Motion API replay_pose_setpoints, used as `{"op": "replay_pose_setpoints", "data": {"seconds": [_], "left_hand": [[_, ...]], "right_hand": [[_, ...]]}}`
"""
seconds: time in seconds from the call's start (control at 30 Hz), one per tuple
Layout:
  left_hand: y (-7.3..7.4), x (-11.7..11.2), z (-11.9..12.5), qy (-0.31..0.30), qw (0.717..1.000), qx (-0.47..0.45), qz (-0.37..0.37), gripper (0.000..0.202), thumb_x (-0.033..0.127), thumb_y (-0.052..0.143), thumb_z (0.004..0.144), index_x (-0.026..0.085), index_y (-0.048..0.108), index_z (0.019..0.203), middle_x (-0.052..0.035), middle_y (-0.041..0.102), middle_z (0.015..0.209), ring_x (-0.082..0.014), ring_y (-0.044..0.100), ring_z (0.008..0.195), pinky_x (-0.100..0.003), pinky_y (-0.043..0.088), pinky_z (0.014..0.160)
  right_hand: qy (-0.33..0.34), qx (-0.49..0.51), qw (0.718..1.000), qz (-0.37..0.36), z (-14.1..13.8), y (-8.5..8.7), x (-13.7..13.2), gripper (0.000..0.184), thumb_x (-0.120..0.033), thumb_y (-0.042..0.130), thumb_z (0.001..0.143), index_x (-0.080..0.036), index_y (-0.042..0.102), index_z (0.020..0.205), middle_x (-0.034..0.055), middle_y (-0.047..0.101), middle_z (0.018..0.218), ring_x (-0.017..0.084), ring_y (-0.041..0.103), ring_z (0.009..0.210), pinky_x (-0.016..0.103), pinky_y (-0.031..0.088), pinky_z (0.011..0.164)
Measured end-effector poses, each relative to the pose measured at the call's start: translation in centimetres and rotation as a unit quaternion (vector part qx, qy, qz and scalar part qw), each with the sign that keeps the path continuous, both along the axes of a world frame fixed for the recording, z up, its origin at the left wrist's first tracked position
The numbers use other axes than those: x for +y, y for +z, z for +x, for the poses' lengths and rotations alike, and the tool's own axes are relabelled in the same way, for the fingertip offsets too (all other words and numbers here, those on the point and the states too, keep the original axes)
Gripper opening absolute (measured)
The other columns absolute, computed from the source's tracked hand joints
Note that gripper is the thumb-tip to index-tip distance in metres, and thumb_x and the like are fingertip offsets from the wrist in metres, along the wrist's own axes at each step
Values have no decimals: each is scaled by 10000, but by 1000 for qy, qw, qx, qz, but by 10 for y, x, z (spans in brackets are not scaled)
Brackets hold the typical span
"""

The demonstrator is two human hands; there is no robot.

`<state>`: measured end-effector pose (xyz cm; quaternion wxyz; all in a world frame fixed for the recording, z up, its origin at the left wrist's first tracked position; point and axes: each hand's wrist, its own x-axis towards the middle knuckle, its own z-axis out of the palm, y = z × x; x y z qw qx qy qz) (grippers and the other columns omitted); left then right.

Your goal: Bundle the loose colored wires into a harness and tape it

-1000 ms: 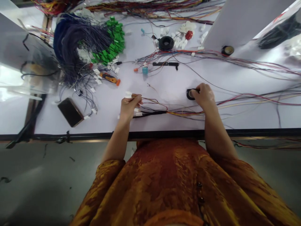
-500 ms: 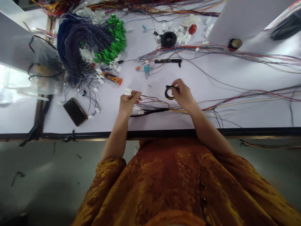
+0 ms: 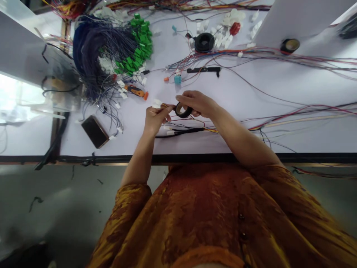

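My left hand (image 3: 157,118) pinches a few thin wires (image 3: 167,106) just behind a white connector (image 3: 157,104). A roll of black tape (image 3: 183,110) is gripped in my right hand (image 3: 198,103), its edge right at the left fingertips and the wires. Whether the tape's loose end is stuck to the wires I cannot tell. Below the hands, a black-sleeved wire bundle (image 3: 189,130) with white connectors (image 3: 170,132) at its left end lies on the table, its coloured wires running off to the right.
Behind the hands lie a black cutter-like tool (image 3: 203,69), a teal connector (image 3: 177,79) and another tape roll (image 3: 204,42). To the left are an orange-handled knife (image 3: 135,90), a phone (image 3: 95,131) and a wire coil with green connectors (image 3: 141,44). The table edge (image 3: 195,158) runs in front.
My right hand has brought the tape roll leftward to the wires at my left fingertips. My left hand keeps its pinch. The whole view has shifted slightly.
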<state>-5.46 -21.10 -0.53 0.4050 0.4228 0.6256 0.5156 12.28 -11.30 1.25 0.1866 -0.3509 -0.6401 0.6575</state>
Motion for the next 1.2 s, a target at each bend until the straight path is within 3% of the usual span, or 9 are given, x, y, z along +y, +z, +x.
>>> {"op": "replay_pose_setpoints", "data": {"seconds": [0.13,0.27,0.37,0.53,0.67,0.77,0.9,1.03,1.2], "left_hand": [[3,5,2,15,999,34,-10,237,356,771,789,152,743,670,39,485,366,-33,340,296,-171,228,331],[14,6,13,17,999,14,-27,258,378,753,818,149,724,702,27,543,431,-61,441,327,-167,300,338],[28,-2,26,15,999,43,3,197,345,746,840,153,730,804,-22,695,667,-110,649,541,-199,499,501],[41,-26,41,-61,955,258,137,77,255,690,896,206,750,887,-28,759,876,-145,712,863,-272,564,847],[31,-34,39,-115,928,305,182,97,276,672,907,213,746,901,-33,774,922,-168,726,924,-307,572,896],[20,-27,35,-29,962,213,169,138,334,687,907,204,714,872,-35,776,921,-155,745,865,-271,598,783],[11,-13,31,44,988,114,96,251,431,703,887,183,666,881,-48,781,921,-102,692,563,-184,484,444],[16,-5,33,21,994,91,65,336,506,631,928,180,653,852,-36,751,777,-109,679,530,-187,496,448],[35,-17,43,-76,963,222,130,230,422,659,936,202,694,877,-43,756,894,-146,737,859,-282,606,824]], "right_hand": [[-35,-37,986,161,7,-1,-38,253,-423,648,941,-190,562,888,19,600,733,124,530,626,262,411,561],[-2,-69,946,316,16,-16,-83,235,-218,676,875,-221,596,1096,96,630,1148,207,616,937,319,482,728],[-63,-19,959,276,19,-21,-83,56,-265,586,945,-218,584,974,72,643,1036,175,609,880,312,491,749],[-183,9,979,93,14,-9,-38,268,-406,664,922,-218,494,838,-30,525,645,107,473,583,250,407,554],[-122,80,984,-105,12,-6,-16,189,-307,674,888,-216,509,865,-63,458,574,83,370,469,215,309,418],[-202,139,949,-199,19,-11,-25,91,-231,573,885,-213,520,957,-59,440,645,75,344,467,199,276,390],[-196,146,969,-41,39,-21,-66,308,-211,549,874,-246,554,1179,13,558,892,106,481,616,240,468,540],[-79,96,962,241,45,-29,-89,250,-222,594,875,-225,620,1123,93,582,1088,178,579,872,354,549,805],[-193,94,976,39,22,-27,-52,198,-320,617,912,-227,498,1040,-6,570,826,82,473,555,217,410,474]]}}
